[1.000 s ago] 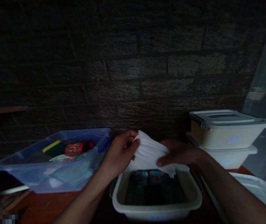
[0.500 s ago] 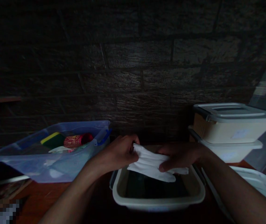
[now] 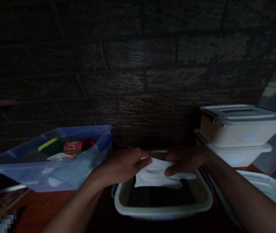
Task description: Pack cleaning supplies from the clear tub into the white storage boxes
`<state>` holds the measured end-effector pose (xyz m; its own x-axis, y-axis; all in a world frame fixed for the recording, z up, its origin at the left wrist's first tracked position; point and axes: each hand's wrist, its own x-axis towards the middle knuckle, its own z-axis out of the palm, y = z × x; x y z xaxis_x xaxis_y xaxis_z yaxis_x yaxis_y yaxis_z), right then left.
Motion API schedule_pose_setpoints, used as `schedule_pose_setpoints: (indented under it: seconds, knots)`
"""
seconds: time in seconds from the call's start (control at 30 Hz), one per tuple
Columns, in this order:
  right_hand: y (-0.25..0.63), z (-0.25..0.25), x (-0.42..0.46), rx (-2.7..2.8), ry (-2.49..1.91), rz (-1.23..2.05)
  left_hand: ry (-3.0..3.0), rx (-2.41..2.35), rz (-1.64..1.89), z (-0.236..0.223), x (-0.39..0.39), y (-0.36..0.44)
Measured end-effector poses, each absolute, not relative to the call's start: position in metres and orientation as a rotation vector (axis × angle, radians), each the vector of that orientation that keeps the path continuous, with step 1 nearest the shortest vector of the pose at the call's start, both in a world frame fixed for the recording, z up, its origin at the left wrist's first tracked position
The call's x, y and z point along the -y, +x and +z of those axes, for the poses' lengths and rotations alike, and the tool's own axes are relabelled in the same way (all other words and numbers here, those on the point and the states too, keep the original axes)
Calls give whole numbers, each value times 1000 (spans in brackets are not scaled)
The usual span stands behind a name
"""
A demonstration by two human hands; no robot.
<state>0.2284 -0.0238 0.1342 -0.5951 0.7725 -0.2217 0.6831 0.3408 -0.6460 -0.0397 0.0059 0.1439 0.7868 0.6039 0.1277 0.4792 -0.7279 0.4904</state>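
Note:
A white cloth glove (image 3: pixel 152 176), with finger-like ends toward the right, is stretched between my hands over an open cream plastic bin (image 3: pixel 163 212). My left hand (image 3: pixel 130 163) grips its left end, thumb on top and fingers partly hidden behind. Thumb and fingers of my right hand (image 3: pixel 185 160) pinch it nearer its right side. Dark contents (image 3: pixel 162 197) show inside the bin below the glove, too dim to make out.
At left stands a clear bluish tub (image 3: pixel 62 176) holding a green and yellow sponge (image 3: pixel 52 146), a red patterned roll-shaped item (image 3: pixel 76 147) and other things. Two stacked lidded bins (image 3: pixel 239 132) stand at right, near a pale lid (image 3: pixel 266 189). A dark brick wall (image 3: pixel 138 81) rises behind.
My left hand has moved slightly down, its thumb now lying over the glove's top edge. The glove sits lower and flatter over the bin. My right hand keeps its hold.

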Motion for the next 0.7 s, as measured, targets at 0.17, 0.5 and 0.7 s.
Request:
schedule_pose_setpoints:
  seconds: [0.17, 0.5, 0.7]
  knots:
    - [230, 133, 22, 2572, -1347, 989, 2483, -826, 325, 137, -10, -51]
    - [214, 122, 17, 2820, -1158, 953, 2545, -862, 107, 132, 2, -41]
    - [215, 114, 17, 2505, -1432, 971, 2585, -817, 328, 117, -5, -40]
